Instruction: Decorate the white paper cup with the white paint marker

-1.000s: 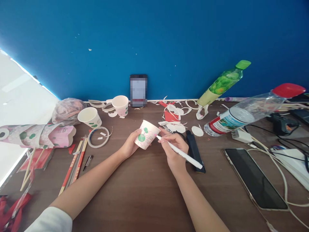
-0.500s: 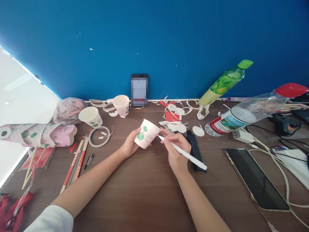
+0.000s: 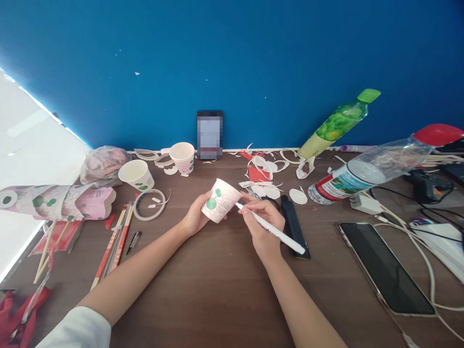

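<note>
My left hand [image 3: 197, 215] grips a white paper cup [image 3: 220, 200] from its left side; the cup is tilted, with green and pink print on its wall. Between the fingers of my right hand [image 3: 266, 224] is a white marker pen [image 3: 275, 229], its tip at the cup's right side. Some right-hand fingers reach behind the cup's rim, and whether they touch it is hard to see. Two more paper cups stand behind on the left, one nearer [image 3: 136, 176] and one farther [image 3: 182, 158].
A phone [image 3: 209, 135] leans on the blue wall. Paper scraps [image 3: 266, 169], a tape roll [image 3: 149, 205] and chopsticks [image 3: 112, 244] lie about. Joined cups [image 3: 72, 202] are at left. On the right are a green bottle [image 3: 335, 125], a red-capped bottle [image 3: 348, 181], another phone [image 3: 386, 270] and cables.
The marker and my right hand have shifted slightly left and up along the cup's side. My left hand and the cup have hardly moved.
</note>
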Available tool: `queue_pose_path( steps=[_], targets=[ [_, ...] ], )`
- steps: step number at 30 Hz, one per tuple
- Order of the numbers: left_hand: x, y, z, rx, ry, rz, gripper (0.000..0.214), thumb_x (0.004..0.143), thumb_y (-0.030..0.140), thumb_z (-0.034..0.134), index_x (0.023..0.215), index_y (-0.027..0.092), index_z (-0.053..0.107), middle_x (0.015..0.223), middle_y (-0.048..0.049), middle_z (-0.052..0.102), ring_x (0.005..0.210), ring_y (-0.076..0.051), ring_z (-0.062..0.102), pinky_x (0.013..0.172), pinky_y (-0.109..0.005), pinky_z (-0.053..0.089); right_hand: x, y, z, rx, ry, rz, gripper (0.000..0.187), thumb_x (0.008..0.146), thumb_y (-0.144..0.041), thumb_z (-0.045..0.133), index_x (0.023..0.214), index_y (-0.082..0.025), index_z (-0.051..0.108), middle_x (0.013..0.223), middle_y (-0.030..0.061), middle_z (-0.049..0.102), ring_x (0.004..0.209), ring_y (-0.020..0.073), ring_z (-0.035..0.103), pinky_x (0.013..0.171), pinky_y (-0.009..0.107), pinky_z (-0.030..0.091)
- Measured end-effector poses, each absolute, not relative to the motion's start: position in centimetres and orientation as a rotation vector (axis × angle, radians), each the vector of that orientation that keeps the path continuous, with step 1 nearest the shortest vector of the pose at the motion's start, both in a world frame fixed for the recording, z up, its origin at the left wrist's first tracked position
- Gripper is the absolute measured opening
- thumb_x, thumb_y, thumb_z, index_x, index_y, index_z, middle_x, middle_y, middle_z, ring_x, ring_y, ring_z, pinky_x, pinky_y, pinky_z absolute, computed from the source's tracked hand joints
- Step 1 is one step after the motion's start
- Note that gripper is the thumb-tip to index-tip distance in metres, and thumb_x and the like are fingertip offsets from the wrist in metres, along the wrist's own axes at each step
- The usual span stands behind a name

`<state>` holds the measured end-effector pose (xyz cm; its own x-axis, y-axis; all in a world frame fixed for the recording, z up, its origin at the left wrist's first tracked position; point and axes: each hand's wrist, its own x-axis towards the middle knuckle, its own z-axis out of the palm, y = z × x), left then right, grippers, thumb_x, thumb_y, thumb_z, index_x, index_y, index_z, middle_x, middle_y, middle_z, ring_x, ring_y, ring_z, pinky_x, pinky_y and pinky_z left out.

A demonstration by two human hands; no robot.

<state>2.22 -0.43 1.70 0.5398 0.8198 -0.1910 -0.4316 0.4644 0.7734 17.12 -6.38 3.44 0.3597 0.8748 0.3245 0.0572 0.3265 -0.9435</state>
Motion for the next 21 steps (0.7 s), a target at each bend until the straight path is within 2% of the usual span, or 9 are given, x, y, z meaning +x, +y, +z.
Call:
queue_pose_path(
  steps=[6, 21],
  targets=[
    [2.26, -0.52, 2.06, 0.747, 0.603, 0.840, 0.046, 0.077, 0.049, 0.056, 0.092, 0.006, 0.065, 0.076, -0.0131, 0.070, 0.060, -0.020, 0.062, 0.058, -0.032, 0.048, 17.11, -6.29, 3.47, -1.117, -1.076, 0.674, 0.009, 0.074, -0.017, 0.066, 0.070, -0.023, 0.060, 0.087, 0.0058, 0.076, 0.102, 0.0266, 0.070, 0.084, 0.043, 0.057],
    [2.11, -0.39, 1.91, 0.769, 0.551, 0.815, 0.051, 0.077, 0.054, 0.052, 0.092, 0.006, 0.064, 0.071, -0.0138, 0.071, 0.050, -0.018, 0.060, 0.050, -0.028, 0.042, 17.27, -6.24, 3.41, -1.082, -1.097, 0.685, 0.014, 0.075, -0.015, 0.063, 0.067, -0.024, 0.056, 0.067, -0.0001, 0.068, 0.101, 0.0260, 0.070, 0.086, 0.043, 0.055]
  ],
)
